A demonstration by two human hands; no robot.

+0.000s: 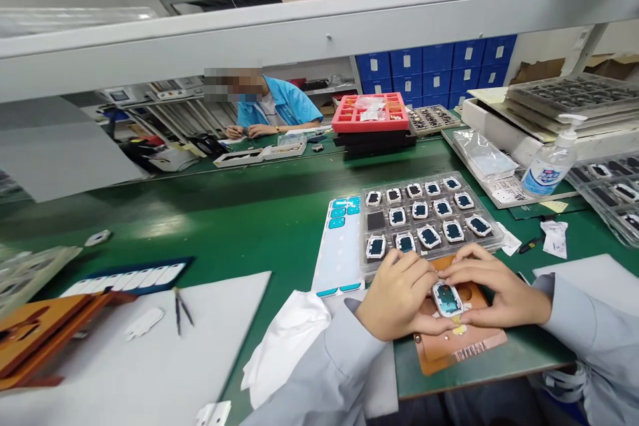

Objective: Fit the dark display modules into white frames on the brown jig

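Between the fingers of both hands is a small white-framed part [448, 299] with a shiny teal face. My left hand [399, 296] grips it from the left, thumb at the lower edge and fingertips at the top. From the other side, my right hand [499, 286] closes on the same part. Beneath it lies an orange-brown fixture plate [459, 353] with a printed label, partly hidden by the hands. Just behind the hands, a clear tray [367, 269] carries several similar white-framed parts in rows. A light sheet with blue stickers [335, 259] lies at the tray's left.
A white cloth [284, 339] lies left of my left forearm. Tweezers [182, 313] rest on a grey mat farther left, near an orange stand [40, 333]. A pump bottle [549, 163] stands at back right. Across the bench sits a co-worker [279, 103] beside a red tray [370, 123].
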